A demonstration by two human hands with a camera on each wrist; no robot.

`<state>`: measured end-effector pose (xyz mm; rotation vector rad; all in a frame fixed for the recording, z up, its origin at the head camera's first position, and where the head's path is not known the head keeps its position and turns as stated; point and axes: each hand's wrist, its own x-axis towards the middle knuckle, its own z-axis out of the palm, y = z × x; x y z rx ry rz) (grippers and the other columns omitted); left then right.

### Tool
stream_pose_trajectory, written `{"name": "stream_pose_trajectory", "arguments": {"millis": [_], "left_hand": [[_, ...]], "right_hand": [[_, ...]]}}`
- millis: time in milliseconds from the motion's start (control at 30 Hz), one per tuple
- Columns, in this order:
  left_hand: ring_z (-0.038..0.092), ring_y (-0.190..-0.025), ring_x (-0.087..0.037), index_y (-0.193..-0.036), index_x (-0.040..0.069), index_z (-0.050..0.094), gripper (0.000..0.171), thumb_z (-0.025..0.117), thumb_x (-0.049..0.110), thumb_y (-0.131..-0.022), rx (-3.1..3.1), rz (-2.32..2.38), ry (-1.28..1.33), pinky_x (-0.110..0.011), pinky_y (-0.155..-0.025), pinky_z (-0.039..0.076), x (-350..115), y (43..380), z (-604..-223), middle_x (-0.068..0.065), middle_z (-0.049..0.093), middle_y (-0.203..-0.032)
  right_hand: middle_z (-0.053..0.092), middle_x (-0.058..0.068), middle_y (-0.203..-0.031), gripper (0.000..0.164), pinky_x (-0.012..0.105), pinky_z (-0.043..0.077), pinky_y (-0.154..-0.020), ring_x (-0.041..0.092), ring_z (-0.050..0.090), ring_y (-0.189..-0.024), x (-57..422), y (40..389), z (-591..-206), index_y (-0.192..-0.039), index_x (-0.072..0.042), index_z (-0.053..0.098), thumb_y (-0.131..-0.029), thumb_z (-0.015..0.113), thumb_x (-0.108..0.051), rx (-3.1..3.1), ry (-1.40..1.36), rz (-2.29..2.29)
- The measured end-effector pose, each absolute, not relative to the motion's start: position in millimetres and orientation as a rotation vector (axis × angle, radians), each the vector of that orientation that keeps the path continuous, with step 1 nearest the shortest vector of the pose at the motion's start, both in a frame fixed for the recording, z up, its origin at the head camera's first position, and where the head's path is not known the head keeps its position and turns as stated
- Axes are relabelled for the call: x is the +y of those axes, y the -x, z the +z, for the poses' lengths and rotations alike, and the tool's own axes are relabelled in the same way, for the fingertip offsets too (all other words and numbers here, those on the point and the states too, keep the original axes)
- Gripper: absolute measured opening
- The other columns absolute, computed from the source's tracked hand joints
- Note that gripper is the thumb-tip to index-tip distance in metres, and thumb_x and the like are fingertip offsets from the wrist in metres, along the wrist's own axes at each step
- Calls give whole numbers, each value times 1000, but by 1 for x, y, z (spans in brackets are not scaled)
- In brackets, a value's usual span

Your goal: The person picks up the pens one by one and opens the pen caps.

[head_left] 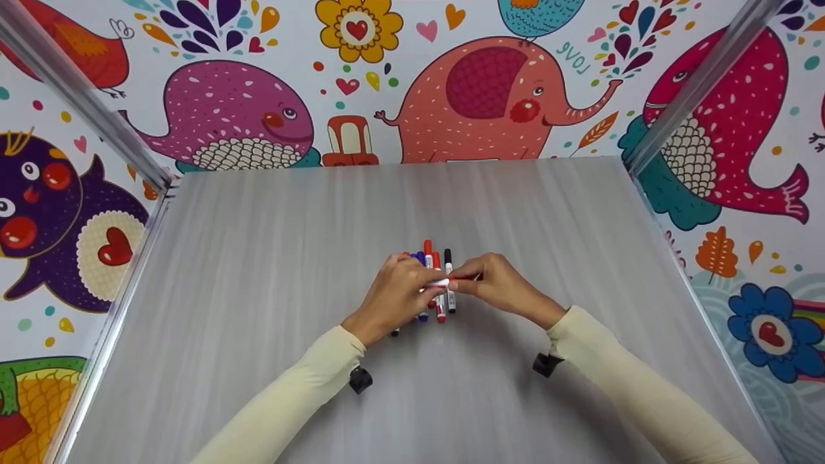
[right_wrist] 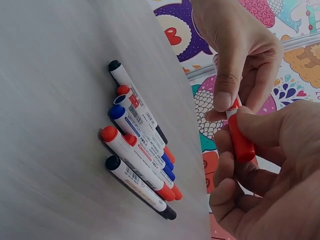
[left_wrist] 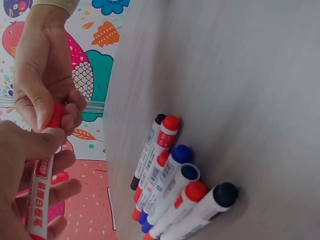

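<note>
Evidently to steady the marker between them, the left hand grips its barrel while the right hand pinches its red cap, other markers lying beneath both hands.

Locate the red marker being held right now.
In the head view, the held red marker is just right of centre, between the left grip and right grip, above the other markers.

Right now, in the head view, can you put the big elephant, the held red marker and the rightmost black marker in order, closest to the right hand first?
1. Red marker: pinched by the right hand.
2. Rightmost black marker: on the table, toward that hand's left.
3. Big elephant: ahead, beyond the table.
</note>
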<state>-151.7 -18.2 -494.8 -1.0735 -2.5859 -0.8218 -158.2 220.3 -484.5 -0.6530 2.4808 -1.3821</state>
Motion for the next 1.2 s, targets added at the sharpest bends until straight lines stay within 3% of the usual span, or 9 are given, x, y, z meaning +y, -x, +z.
{"name": "stream_pose_trajectory", "arguments": {"millis": [133, 367, 1200], "left_hand": [[78, -91, -19, -117, 12, 88, 23, 87, 24, -98, -2616, -843, 1046, -55, -111, 50, -19, 152, -495, -1, 85, -100], [77, -87, -17, -115, 11, 88, 20, 87, 20, -97, -2620, -922, 1030, -58, -114, 48, -20, 151, -493, -2, 84, -97], [69, -74, -15, -114, 9, 88, 18, 84, 18, -99, -2643, -1095, 1006, -44, -89, 46, -17, 152, -479, 0, 83, -87]], "right_hand": [[83, 0, -98, 12, 28, 48, -74, 12, 65, -81, 218, 158, -485, -110, -10, 89, -100, 81, -10, 2533, 675, -1355], [82, 1, -98, 15, 29, 53, -77, 15, 70, -90, 215, 153, -488, -112, -8, 88, -98, 83, -9, 2621, 695, -1357], [75, -2, -90, 19, 27, 51, -73, 13, 60, -87, 214, 143, -491, -115, -8, 87, -99, 79, -2, 2763, 903, -1406]]}}
